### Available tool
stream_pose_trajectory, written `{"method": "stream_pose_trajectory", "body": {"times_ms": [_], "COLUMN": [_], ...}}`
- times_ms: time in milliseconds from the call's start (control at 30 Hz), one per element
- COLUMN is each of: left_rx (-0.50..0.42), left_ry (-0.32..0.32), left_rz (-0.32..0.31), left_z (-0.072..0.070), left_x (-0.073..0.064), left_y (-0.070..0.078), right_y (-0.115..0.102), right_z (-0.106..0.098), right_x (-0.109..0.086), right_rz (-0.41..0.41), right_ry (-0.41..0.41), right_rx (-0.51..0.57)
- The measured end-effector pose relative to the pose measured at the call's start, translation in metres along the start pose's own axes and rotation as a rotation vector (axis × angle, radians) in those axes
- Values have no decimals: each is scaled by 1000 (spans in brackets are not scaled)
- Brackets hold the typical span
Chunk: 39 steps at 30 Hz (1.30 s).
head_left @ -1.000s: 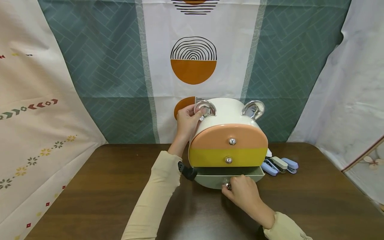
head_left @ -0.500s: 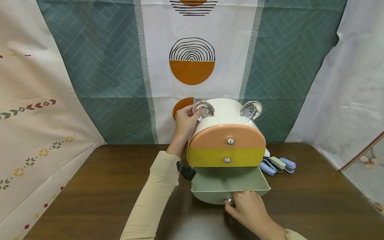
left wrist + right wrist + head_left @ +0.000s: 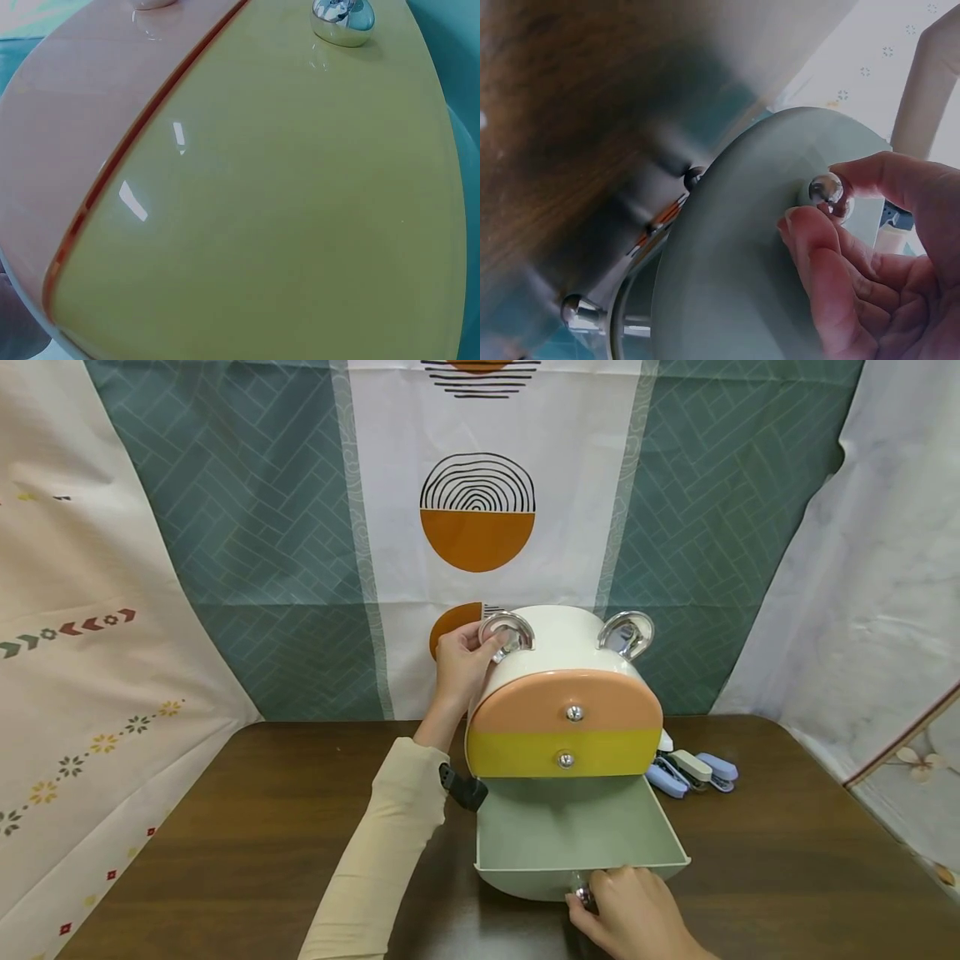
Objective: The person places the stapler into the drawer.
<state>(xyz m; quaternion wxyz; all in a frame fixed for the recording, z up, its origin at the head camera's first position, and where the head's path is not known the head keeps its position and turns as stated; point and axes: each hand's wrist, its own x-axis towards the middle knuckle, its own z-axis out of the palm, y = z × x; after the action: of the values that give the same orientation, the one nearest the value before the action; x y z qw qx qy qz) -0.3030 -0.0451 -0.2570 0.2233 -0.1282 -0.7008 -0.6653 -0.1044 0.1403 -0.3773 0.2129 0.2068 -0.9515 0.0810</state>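
A rounded drawer box (image 3: 558,639) with a white shell stands on the table. Its orange top drawer (image 3: 525,706) and yellow middle drawer (image 3: 517,752) are closed; the pale green bottom drawer (image 3: 570,827) is pulled far out, and its inside looks bare. My right hand (image 3: 637,910) pinches the silver knob (image 3: 826,189) of the green drawer between thumb and fingers. At the upper left, my left hand (image 3: 461,664) holds the silver ear-shaped piece (image 3: 512,631) on top of the box. The left wrist view is filled by the yellow front with its silver knob (image 3: 343,21).
Several staplers, among them a blue one (image 3: 718,768) and a pale green one (image 3: 692,765), lie right of the box. A second silver ear (image 3: 627,635) sticks up at the box's right. Cloth hangs (image 3: 300,568) behind the wooden table (image 3: 300,827).
The green drawer has slid out towards me from slightly open to far out, with my right hand on its knob. My left hand has stayed on the ear.
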Motion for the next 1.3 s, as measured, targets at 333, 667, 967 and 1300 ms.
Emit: {"method": "stream_pose_trajectory", "body": {"times_ms": [333, 667, 967, 1300], "left_rx": [-3, -20, -27, -21], "left_ry": [-9, -26, -32, -25], "left_rz": [1, -9, -7, -7], "left_z": [-1, -1, 1, 0], "left_x": [-1, -1, -2, -1], "left_y": [2, 3, 0, 1], "right_y": [1, 6, 29, 67], "right_z": [5, 5, -12, -55], "right_x": [-5, -7, -14, -16], "right_rz": [-61, -64, -126, -114], "right_ry": [25, -79, -22, 228], "right_rx": [-2, 69, 256, 421]}}
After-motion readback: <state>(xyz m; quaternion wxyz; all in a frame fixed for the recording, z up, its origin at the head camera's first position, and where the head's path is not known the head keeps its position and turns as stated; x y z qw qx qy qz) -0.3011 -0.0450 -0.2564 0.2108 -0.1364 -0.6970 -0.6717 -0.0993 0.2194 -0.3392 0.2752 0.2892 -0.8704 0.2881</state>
